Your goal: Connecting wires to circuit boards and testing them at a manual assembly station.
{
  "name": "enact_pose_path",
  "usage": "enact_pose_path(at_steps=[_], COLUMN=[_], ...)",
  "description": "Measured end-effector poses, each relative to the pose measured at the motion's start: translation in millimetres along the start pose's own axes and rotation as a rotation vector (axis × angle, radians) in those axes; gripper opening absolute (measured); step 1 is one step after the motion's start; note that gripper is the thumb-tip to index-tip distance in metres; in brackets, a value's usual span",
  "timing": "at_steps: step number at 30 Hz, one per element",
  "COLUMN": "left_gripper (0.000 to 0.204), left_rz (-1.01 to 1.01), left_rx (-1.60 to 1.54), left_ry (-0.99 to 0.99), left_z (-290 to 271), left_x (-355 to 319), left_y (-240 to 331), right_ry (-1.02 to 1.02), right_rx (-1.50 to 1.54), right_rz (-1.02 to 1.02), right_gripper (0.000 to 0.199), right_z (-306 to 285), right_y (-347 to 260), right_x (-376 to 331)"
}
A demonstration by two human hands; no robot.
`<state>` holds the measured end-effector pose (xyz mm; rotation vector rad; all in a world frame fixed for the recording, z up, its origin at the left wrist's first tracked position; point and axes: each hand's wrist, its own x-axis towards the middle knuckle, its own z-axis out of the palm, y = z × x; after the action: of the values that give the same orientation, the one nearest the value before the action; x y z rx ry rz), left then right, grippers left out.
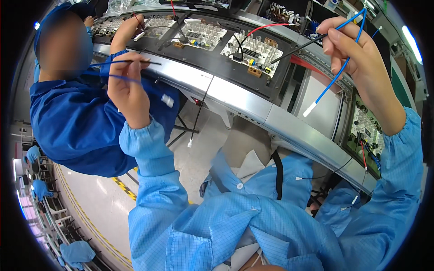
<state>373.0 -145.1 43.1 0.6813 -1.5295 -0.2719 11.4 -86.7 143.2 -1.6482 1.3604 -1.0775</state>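
My left hand (129, 92) is raised, with its fingers closed on a blurred blue wire (125, 79) and a thin dark strip. A white connector (167, 100) hangs in front of that hand. On the right, my right hand (357, 52) pinches a thin black stick-like piece (298, 48) that slants down toward a circuit board (249, 53). A blue wire (337, 80) loops over the same hand and ends in a white sleeved terminal (310, 109). The board carries a digit display, clear upright parts and a red wire (266, 25).
A metal rail (194, 79) borders the line of dark trays holding more boards (199, 35). Black wires with white ends (190, 143) hang over the rail. A co-worker in dark blue (86, 122) sits close on my left, one hand (128, 31) over the line. Another board (368, 131) lies at right.
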Motion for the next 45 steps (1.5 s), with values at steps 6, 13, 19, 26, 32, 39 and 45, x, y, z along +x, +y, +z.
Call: enact_pose_path(at_steps=[6,13,19,26,32,39,45], left_gripper=[0.007,0.009,0.01,0.012,0.015,0.017,0.015], left_rz=[-0.135,-0.173,-0.159,-0.149,-0.122,-0.124,-0.138], left_rx=[0.061,0.204,0.247,0.31,0.359,0.401,0.386], left_ry=[0.069,0.116,0.104,0.079,0.063,0.027,-0.036], left_z=[28,51,52,55,53,50,53], left_x=[2,-4,-5,-6,-9,-9,-5], left_y=[-38,-58,-58,-65,-77,-84,-77], right_ry=[-0.198,-0.291,-0.358,-0.37,-0.36,-0.36,-0.376], right_rx=[-0.04,-0.088,-0.111,-0.129,-0.097,-0.13,-0.13], right_rz=[0.073,0.065,0.069,0.067,0.061,0.029,0.088], right_gripper=[0.031,0.032,0.032,0.029,0.029,0.028,0.028], right_z=[3,27,38,43,45,44,46], right_y=[0,25,35,45,47,50,46], right_x=[11,35,46,53,53,56,59])
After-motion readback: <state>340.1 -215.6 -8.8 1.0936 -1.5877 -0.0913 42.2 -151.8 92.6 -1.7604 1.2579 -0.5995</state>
